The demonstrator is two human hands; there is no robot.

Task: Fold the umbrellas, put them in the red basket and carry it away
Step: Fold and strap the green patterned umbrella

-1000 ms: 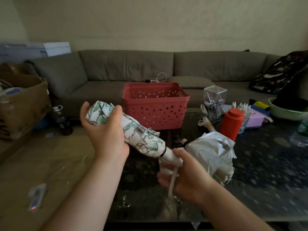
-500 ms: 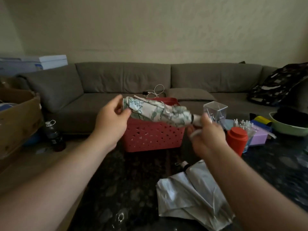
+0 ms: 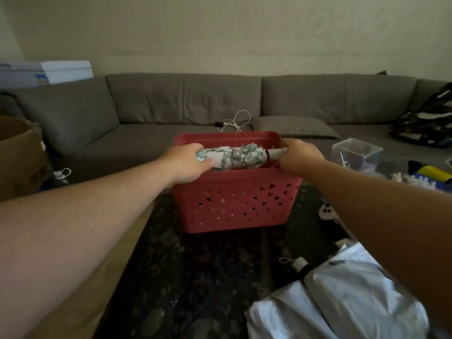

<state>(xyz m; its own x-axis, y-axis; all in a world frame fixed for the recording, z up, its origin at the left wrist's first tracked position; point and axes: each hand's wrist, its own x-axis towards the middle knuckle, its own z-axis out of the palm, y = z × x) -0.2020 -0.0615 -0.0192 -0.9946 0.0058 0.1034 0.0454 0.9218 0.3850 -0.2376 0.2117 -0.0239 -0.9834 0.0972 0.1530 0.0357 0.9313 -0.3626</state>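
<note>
The left hand (image 3: 189, 165) grips one end of a folded, leaf-printed umbrella (image 3: 232, 156), fingers curled round the cloth. The right hand (image 3: 299, 155) grips the opposite end, where the handle sits; the handle itself is hidden inside the fingers. Both arms reach forward from the viewer, and both hands sit about equally far out, one at each short side of the red basket (image 3: 234, 199).

The umbrella lies level between the hands, its long axis running left to right along the basket's length. It sits at the height of the basket's rim, just inside the near wall; whether it rests on anything below cannot be seen. Lowering it looks like the step in hand, and it seems to fit lengthwise.

Nearer the viewer than the basket, and to its right, a second, silver umbrella (image 3: 342, 297) lies loose and unfolded on the dark table (image 3: 195, 277), well apart from the basket.
</note>
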